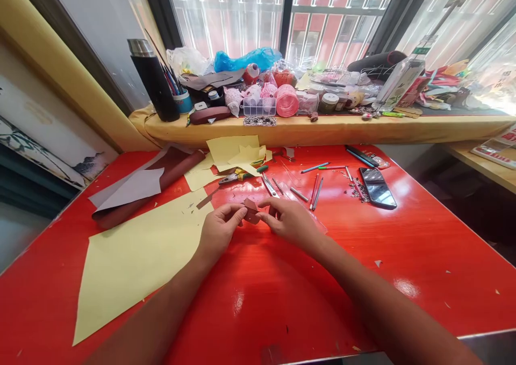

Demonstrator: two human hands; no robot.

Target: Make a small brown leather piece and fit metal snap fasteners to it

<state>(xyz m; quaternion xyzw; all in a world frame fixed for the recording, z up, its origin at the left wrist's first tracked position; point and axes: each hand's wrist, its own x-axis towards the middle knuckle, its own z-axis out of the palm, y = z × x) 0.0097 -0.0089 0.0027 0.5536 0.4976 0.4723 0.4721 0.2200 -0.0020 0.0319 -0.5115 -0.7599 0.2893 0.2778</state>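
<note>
Clearly pinched between both hands: small brown paper scrap (251, 212), held just above the red table (403, 247), near its middle. Left hand (220, 229) closed on the scrap's left edge with thumb and fingertips; right hand (288, 221) closed on its right side the same way. Probably very light and thin, easy to crease or tear; likely best held by the edges with fingertips, as now, not crushed in the palm.

Glossy, smooth tabletop, dotted with tiny paper bits. Large yellow sheet (137, 257) lying flat to the left, just beside the left forearm. Further back, a brown paper roll (161, 179), more yellow offcuts (236, 152), scissors (269, 186), a few pens (315, 190). Dark phone (377, 188) well to the right. Beyond the table, a yellow windowsill (322, 129) crowded with craft supplies, a black flask (155, 80), a pink spool (287, 100), a clear compartment box (259, 106). Bright barred windows behind.
</note>
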